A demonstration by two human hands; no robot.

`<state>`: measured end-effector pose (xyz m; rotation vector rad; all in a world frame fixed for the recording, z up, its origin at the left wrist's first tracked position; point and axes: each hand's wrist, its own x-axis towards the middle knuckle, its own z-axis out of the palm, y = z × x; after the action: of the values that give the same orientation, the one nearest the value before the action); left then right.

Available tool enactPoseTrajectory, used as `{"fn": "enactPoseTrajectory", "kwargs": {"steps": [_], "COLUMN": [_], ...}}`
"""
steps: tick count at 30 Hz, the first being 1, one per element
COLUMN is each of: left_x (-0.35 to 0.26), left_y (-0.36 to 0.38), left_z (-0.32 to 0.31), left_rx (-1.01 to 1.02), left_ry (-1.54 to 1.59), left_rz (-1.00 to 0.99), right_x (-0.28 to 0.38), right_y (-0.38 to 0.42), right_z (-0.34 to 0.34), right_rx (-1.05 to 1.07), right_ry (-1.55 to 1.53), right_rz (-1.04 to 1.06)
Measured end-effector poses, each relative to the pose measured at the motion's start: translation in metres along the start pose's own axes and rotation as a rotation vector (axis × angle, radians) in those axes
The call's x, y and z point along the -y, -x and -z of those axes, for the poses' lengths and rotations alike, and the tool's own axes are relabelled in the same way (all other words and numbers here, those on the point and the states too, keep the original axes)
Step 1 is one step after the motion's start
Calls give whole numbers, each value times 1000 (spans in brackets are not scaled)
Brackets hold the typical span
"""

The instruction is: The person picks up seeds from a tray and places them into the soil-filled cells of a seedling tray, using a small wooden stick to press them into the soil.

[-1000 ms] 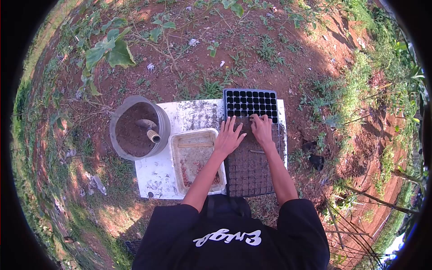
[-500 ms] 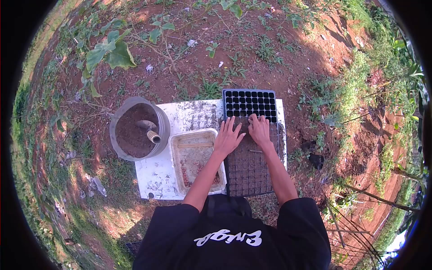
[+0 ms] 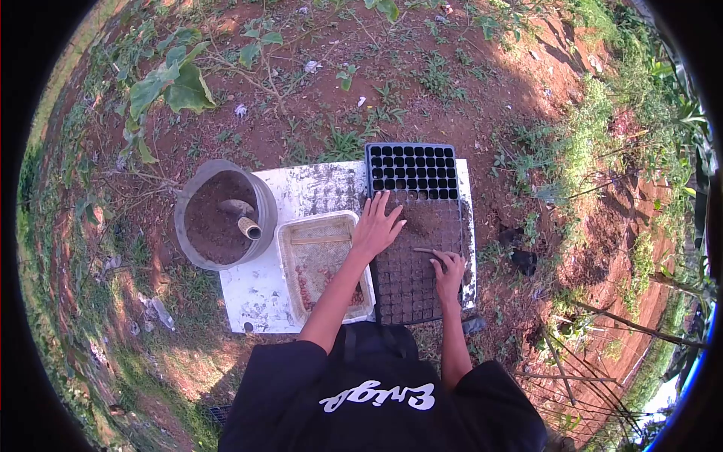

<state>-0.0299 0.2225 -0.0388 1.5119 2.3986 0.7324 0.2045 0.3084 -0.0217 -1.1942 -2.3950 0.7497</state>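
Observation:
A black seedling tray (image 3: 413, 145) lies lengthwise on a white board. Its far cells look hollow, while dark soil (image 3: 403, 282) fills the nearer ones. My left hand (image 3: 379, 228) rests on the tray's left side with its fingers spread over the soil. On the right side of the tray, my right hand (image 3: 449, 273) has its fingertips closed on the right end of a small stick (image 3: 423, 249). The stick lies low over the soil, pointing left.
Left of the tray, a shallow white basin (image 3: 282, 260) holds small reddish bits and a flat wooden strip (image 3: 322, 239). A grey bucket (image 3: 267, 207) of soil contains a trowel (image 3: 249, 227). Beneath them is the stained white board (image 3: 252, 297). Weeds and bare earth surround it.
My right hand has drawn back from the edge of the soil-filled cells toward me and closed on the stick. My left hand stays spread in nearly the same spot on the tray.

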Motion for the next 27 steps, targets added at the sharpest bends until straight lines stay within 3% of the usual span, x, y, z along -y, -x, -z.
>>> {"fn": "enactPoseTrajectory", "kwargs": {"steps": [4, 7, 9, 13, 15, 16, 18, 22, 26, 27], "left_x": [1, 1, 1, 3, 5, 4, 2, 1, 3, 3], "left_y": [1, 1, 2, 3, 3, 3, 3, 3, 5, 6], "left_z": [-1, -2, -1, -1, -5, -3, 0, 4, 9, 10], "left_rx": [12, 10, 18, 14, -54, -55, -80, -75, -61, -82], "left_ry": [-7, -19, -1, 18, 46, 45, 82, 113, 159, 163], "left_rz": [-17, -13, -10, -20, -30, -27, -21, -21, -67, -89], "right_x": [5, 7, 5, 8, 18, 19, 20, 6, 23, 25], "right_y": [2, -8, -15, -28, -40, -49, -68, -102, -123, -125], "right_z": [-2, -4, -3, 0, -1, -3, -6, -18, -15, -14], "right_rx": [6, -52, 97, 127, -60, -57, -79, -39, 0, 44], "right_ry": [76, 110, 106, 1, -131, -132, -129, -71, -149, -95], "right_rz": [-17, 88, 100, 123, 76, 77, -146, -139, -95, 78]}}
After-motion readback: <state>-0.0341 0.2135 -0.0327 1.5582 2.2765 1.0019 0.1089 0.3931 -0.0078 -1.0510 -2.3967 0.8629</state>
